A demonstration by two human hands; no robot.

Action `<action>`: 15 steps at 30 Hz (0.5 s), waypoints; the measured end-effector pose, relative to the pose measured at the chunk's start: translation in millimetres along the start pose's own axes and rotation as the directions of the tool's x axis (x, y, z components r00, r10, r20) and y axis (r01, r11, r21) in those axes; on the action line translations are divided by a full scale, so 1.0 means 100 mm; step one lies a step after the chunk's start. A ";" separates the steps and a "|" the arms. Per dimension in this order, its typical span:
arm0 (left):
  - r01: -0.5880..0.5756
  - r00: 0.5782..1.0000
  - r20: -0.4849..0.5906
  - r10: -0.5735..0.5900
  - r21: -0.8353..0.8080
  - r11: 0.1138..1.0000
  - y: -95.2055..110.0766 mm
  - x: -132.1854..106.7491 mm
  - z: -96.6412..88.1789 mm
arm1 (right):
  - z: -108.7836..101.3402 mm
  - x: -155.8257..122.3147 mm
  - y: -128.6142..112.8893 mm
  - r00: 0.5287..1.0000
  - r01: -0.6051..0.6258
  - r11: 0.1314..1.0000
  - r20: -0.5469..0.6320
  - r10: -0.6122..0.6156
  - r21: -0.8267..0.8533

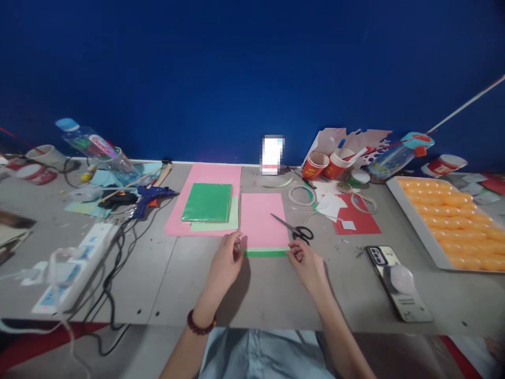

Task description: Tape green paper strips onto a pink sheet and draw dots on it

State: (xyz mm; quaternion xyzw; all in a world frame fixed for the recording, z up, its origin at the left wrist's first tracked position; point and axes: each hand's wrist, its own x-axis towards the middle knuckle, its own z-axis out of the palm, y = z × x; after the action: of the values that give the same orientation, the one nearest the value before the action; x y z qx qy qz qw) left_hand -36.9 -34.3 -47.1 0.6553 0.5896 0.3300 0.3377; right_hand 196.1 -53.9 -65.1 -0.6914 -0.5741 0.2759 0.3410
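Note:
A sheet of pink paper [261, 218] lies flat in front of me, with a green paper strip [266, 253] along its near edge. Whether the strip is attached to the sheet I cannot tell. My left hand [228, 260], fingers curled, pinches the strip's left end. At the other end, the thumb and fingers of my right hand [306, 263] close on the strip's right corner. Black-handled scissors [294, 228] rest partly on the pink sheet, just beyond my right hand. To the left, a green paper pack [208, 202] lies on a larger pink sheet [180, 216].
A blue glue gun [148, 197], cables and a white power strip [77, 271] occupy the left. On the right are a phone [399, 284], red paper [363, 223], tape rolls, paper cups [315, 166] and a tray of orange balls [445, 216]. A blue wall [236, 79] stands behind.

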 end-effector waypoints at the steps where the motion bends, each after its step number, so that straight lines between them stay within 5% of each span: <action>1: -0.001 1.000 -0.002 0.001 0.002 1.000 0.00 0.00 0.00 | 0.00 0.00 0.00 1.000 0.000 1.000 -0.003 0.000 0.002; 15: -0.019 1.000 -0.017 0.019 0.022 1.000 0.01 -0.02 0.02 | 0.00 0.00 -0.03 1.000 -0.011 1.000 -0.002 0.011 -0.008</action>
State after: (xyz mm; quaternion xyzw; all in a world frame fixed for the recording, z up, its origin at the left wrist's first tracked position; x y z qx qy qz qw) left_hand -35.1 -36.3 -47.4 0.6616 0.5899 0.3324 0.3223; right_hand 194.4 -53.8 -63.1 -0.6962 -0.5709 0.2750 0.3372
